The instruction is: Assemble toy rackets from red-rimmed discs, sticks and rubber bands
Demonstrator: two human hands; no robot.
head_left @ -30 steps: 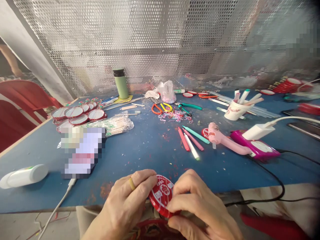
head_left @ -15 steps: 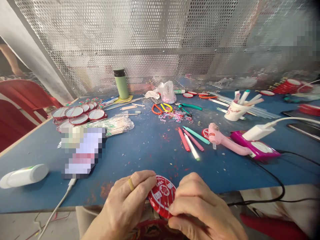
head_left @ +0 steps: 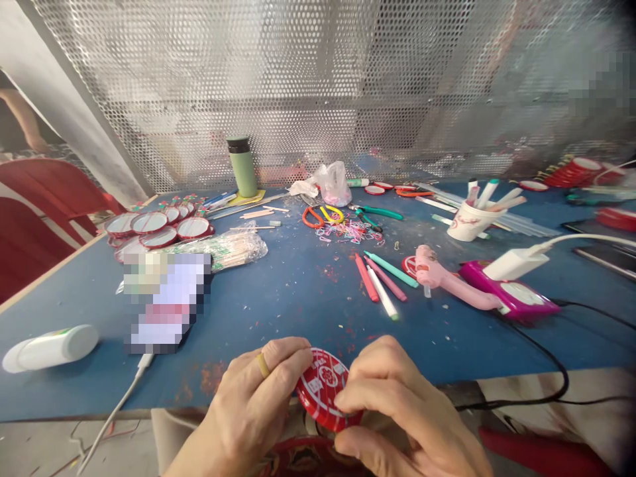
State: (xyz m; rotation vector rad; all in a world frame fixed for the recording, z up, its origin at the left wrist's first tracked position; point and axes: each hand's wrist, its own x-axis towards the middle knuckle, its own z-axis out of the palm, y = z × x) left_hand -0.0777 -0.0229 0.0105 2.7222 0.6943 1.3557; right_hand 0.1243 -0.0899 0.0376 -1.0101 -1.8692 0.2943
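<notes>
Pinching the red printed disc (head_left: 322, 387) between them, both hands are closed on it just over the near edge of the blue table (head_left: 278, 298). The left hand (head_left: 248, 411), a ring on one finger, grips the left rim and the right hand (head_left: 407, 417) grips the right. Over the last second the right fingertips have crept slightly along the rim while the disc has barely shifted. Beyond lie markers (head_left: 380, 281), a pink glue gun (head_left: 437, 275), a paper cup (head_left: 467, 222) and a green flask (head_left: 243, 169) before the perforated screen (head_left: 318, 79).
</notes>
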